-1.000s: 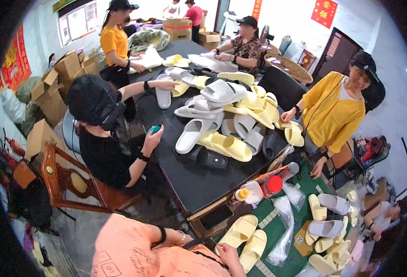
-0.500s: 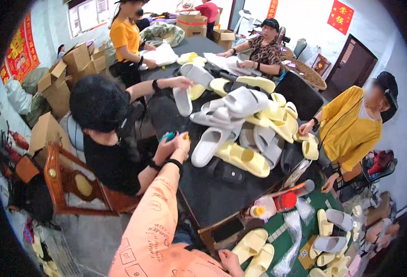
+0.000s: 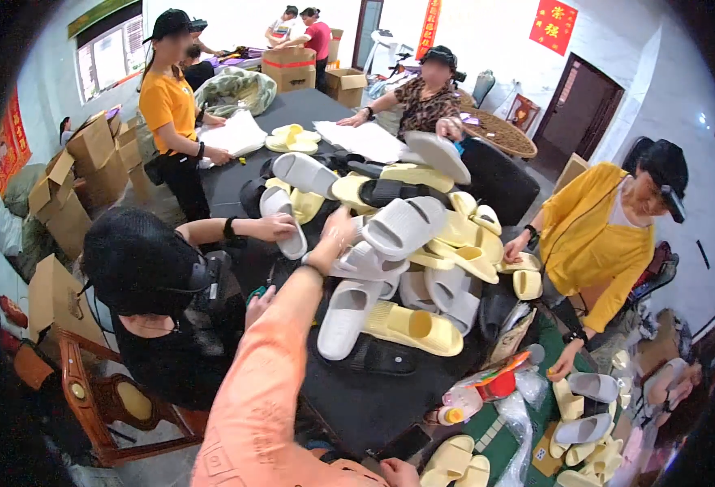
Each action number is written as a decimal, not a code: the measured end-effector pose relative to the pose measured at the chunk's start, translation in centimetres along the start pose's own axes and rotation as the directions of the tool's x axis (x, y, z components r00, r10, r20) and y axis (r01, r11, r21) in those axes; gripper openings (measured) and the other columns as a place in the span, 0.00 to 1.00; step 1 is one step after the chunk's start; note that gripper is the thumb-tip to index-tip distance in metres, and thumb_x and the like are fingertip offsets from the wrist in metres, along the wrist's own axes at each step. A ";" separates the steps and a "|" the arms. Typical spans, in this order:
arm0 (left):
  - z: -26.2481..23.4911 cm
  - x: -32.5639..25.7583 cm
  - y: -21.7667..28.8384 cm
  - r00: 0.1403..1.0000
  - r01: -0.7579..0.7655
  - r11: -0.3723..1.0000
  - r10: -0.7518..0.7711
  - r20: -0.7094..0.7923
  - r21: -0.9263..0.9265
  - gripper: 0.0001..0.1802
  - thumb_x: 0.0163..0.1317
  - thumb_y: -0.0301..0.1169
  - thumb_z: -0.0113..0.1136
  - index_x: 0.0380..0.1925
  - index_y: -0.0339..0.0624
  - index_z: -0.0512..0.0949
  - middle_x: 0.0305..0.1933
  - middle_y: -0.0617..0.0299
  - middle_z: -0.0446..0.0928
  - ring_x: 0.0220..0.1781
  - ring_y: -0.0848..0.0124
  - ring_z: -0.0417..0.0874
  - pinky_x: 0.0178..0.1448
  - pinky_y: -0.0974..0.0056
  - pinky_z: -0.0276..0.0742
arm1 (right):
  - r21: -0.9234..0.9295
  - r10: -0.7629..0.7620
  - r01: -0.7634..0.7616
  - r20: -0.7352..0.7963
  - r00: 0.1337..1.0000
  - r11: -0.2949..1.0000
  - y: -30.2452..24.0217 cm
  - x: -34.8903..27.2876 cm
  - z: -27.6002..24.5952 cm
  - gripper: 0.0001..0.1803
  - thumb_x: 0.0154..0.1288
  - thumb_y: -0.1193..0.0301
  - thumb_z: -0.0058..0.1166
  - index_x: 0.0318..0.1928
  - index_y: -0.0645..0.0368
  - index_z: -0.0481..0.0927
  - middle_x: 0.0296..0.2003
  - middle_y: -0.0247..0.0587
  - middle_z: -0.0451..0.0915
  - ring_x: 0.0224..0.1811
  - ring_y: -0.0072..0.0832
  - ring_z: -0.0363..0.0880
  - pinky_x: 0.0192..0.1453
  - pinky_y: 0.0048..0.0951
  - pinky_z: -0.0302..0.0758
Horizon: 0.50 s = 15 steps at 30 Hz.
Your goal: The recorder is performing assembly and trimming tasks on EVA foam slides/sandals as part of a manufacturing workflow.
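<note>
Crowded workroom with a long black table (image 3: 236, 174) heaped down its middle with loose moulded foam slide slippers in pale grey, pale yellow and black, smooth and matte, thick-soled, each with one broad strap. Left hand (image 3: 337, 231) stretched far forward on an orange-sleeved arm, up and slightly right from the lower edge, arriving at the near left flank of the heap. Fingertips at or on a pale grey foam slipper (image 3: 363, 261) lying just right of the hand, long axis roughly crosswise to the forearm; grip hidden behind the knuckles, so closed or spread impossible to say. Right hand (image 3: 398, 472) low at the bottom edge, near the table's near end, mostly cut off, fingers unreadable, well apart from the heap and clearly the farther of the two. Just below the reached slipper, another pale grey slide (image 3: 345, 316), sole up, long axis along the reaching arm, beside a pale yellow slide (image 3: 412, 329) and a flat black slide (image 3: 377, 357). Left of the arm, a seated co-worker in a black cap (image 3: 134, 260) holding a grey slipper (image 3: 280, 223) upright. Brown cardboard boxes (image 3: 65, 187) along the left wall.
</note>
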<state>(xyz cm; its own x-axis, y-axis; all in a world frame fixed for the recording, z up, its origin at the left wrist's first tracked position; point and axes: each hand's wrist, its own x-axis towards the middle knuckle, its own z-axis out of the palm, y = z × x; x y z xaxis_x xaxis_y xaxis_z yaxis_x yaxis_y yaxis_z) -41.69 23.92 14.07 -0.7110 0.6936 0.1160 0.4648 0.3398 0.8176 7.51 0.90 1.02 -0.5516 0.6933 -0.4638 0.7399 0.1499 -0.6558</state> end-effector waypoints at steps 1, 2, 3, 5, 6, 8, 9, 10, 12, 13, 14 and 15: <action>0.8 3.7 -1.5 0.970 -0.080 0.996 0.089 -0.225 0.051 0.12 0.51 0.32 0.44 0.35 0.39 0.69 0.31 0.47 0.74 0.35 0.51 0.74 0.40 0.54 0.68 | 0.046 0.003 -0.004 0.025 1.000 0.999 -1.0 0.0 0.0 0.12 0.59 0.69 0.43 0.39 0.63 0.74 0.32 0.48 0.75 0.34 0.36 0.73 0.39 0.33 0.68; -6.3 8.9 -9.2 0.973 0.199 0.968 -0.177 -0.149 0.150 0.15 0.55 0.37 0.43 0.41 0.43 0.69 0.31 0.49 0.75 0.33 0.56 0.76 0.40 0.56 0.70 | 0.105 -0.106 0.091 0.145 0.984 0.990 -4.0 -0.2 1.2 0.12 0.59 0.69 0.43 0.39 0.64 0.73 0.33 0.49 0.75 0.35 0.35 0.73 0.39 0.32 0.68; -3.6 10.5 -9.7 0.977 0.192 0.972 -0.176 -0.122 0.136 0.15 0.55 0.37 0.43 0.41 0.43 0.69 0.31 0.49 0.75 0.33 0.56 0.76 0.40 0.56 0.70 | 0.116 0.011 -0.027 0.137 0.991 0.993 -5.8 -0.6 0.0 0.13 0.59 0.69 0.43 0.39 0.64 0.73 0.33 0.49 0.75 0.35 0.36 0.73 0.40 0.32 0.67; 1.1 12.7 -7.4 0.949 0.312 0.949 -0.313 0.030 0.034 0.18 0.57 0.40 0.39 0.42 0.44 0.68 0.29 0.49 0.75 0.30 0.59 0.76 0.35 0.57 0.70 | 0.158 0.053 -0.058 0.037 0.998 0.986 -1.1 0.5 1.3 0.13 0.58 0.69 0.44 0.39 0.65 0.73 0.34 0.51 0.75 0.37 0.39 0.73 0.41 0.32 0.66; 1.0 13.2 -8.3 0.915 0.394 0.919 -0.393 0.089 0.009 0.19 0.58 0.42 0.37 0.43 0.44 0.68 0.28 0.49 0.74 0.29 0.60 0.76 0.33 0.57 0.70 | 0.042 0.102 -0.105 0.064 0.993 0.994 -8.2 -0.8 -2.4 0.13 0.58 0.70 0.44 0.40 0.65 0.73 0.36 0.53 0.75 0.40 0.42 0.72 0.42 0.33 0.67; 0.9 13.5 -9.1 0.821 0.547 0.837 -0.531 0.210 -0.020 0.21 0.59 0.45 0.33 0.44 0.44 0.67 0.26 0.50 0.74 0.26 0.63 0.76 0.29 0.58 0.70 | 0.090 0.231 -0.237 0.075 0.970 0.967 -8.0 -0.6 -2.2 0.13 0.57 0.70 0.45 0.40 0.65 0.73 0.37 0.54 0.74 0.41 0.44 0.72 0.42 0.33 0.67; 0.9 14.2 -8.6 0.761 0.616 0.787 -0.588 0.274 -0.025 0.23 0.60 0.46 0.31 0.45 0.44 0.67 0.25 0.50 0.74 0.25 0.64 0.76 0.27 0.59 0.70 | 0.089 0.237 -0.242 0.064 0.969 0.966 -7.7 -0.2 -2.2 0.13 0.57 0.70 0.45 0.40 0.65 0.73 0.37 0.54 0.74 0.41 0.44 0.72 0.42 0.33 0.67; 1.0 14.5 -8.0 0.690 0.686 0.728 -0.641 0.337 -0.020 0.24 0.61 0.48 0.29 0.46 0.45 0.66 0.24 0.50 0.74 0.24 0.66 0.76 0.25 0.59 0.70 | 0.113 0.227 -0.234 0.072 0.971 0.966 -7.2 -0.1 -2.3 0.13 0.57 0.69 0.45 0.39 0.66 0.73 0.37 0.54 0.75 0.41 0.44 0.73 0.42 0.33 0.67; 1.8 14.8 -6.4 0.773 0.630 0.741 -0.627 0.099 -0.230 0.24 0.61 0.49 0.28 0.45 0.46 0.66 0.20 0.49 0.72 0.16 0.65 0.72 0.18 0.62 0.67 | 0.136 0.231 -0.240 0.075 0.970 0.961 -7.6 0.4 -3.1 0.13 0.57 0.69 0.45 0.39 0.66 0.73 0.37 0.53 0.75 0.40 0.43 0.73 0.41 0.33 0.67; 1.9 15.0 -4.7 0.756 0.652 0.707 -0.634 0.165 -0.273 0.26 0.59 0.52 0.29 0.42 0.44 0.67 0.18 0.50 0.71 0.15 0.64 0.71 0.18 0.61 0.66 | 0.162 0.276 -0.280 0.047 0.960 0.946 -8.6 0.5 -3.9 0.13 0.57 0.68 0.45 0.38 0.66 0.74 0.36 0.53 0.75 0.40 0.43 0.73 0.41 0.33 0.67; 2.4 15.2 -2.9 0.738 0.673 0.670 -0.632 0.234 -0.313 0.29 0.58 0.56 0.29 0.38 0.43 0.69 0.17 0.50 0.71 0.14 0.64 0.71 0.18 0.60 0.65 | 0.191 0.323 -0.320 0.015 0.946 0.928 -9.1 0.8 -4.6 0.14 0.57 0.68 0.46 0.38 0.66 0.74 0.36 0.52 0.75 0.40 0.43 0.74 0.41 0.33 0.68; 1.9 15.7 -3.7 0.739 0.672 0.672 -0.635 0.224 -0.312 0.29 0.58 0.56 0.29 0.38 0.43 0.69 0.17 0.50 0.71 0.14 0.64 0.71 0.18 0.60 0.65 | 0.193 0.315 -0.313 0.022 0.949 0.930 -8.2 1.2 -3.8 0.14 0.57 0.68 0.46 0.38 0.66 0.74 0.36 0.52 0.75 0.40 0.43 0.74 0.41 0.33 0.68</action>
<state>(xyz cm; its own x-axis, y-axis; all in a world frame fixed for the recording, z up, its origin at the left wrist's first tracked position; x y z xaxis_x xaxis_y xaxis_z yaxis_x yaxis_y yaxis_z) -53.62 34.76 11.81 -0.7024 0.4397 -0.5597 -0.3295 0.4961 0.8033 2.29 3.18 8.14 -0.2984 0.6897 -0.6597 0.7867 -0.2136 -0.5792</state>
